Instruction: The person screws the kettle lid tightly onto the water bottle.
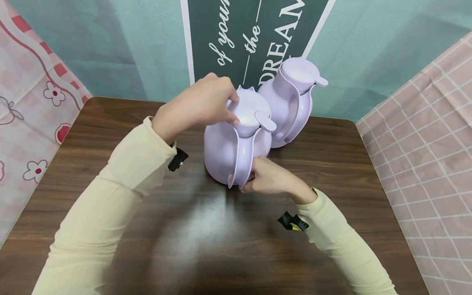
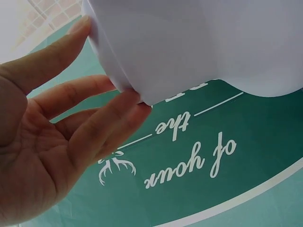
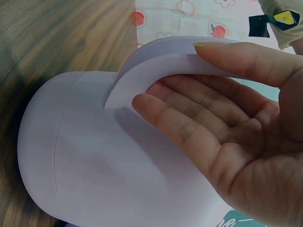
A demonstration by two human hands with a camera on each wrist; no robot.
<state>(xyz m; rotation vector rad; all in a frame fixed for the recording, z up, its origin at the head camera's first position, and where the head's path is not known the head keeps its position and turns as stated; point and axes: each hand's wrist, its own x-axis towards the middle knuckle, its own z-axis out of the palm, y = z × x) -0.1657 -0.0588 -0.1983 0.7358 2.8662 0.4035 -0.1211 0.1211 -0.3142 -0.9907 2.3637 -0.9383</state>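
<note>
A pale lilac vacuum jug (image 1: 220, 149) stands on the wooden table, its lever lid (image 1: 248, 107) on top and its handle (image 1: 244, 157) facing me. My left hand (image 1: 203, 100) holds the lid from the left side; in the left wrist view, thumb and fingertips touch the rim of the pale lid (image 2: 156, 47). Low on the handle is my right hand (image 1: 271, 176). The right wrist view shows its fingers passed through the handle loop (image 3: 154, 61), the thumb lying along the outer side. A matching second jug (image 1: 282, 104) stands behind to the right.
The dark wooden table (image 1: 184, 246) ends at a teal backdrop (image 1: 155, 53) bearing a green lettered panel (image 1: 236, 45). A fruit-and-flower print cloth (image 1: 33, 123) hangs at left, a pink tiled one (image 1: 427, 164) at right. Black straps are on both wrists.
</note>
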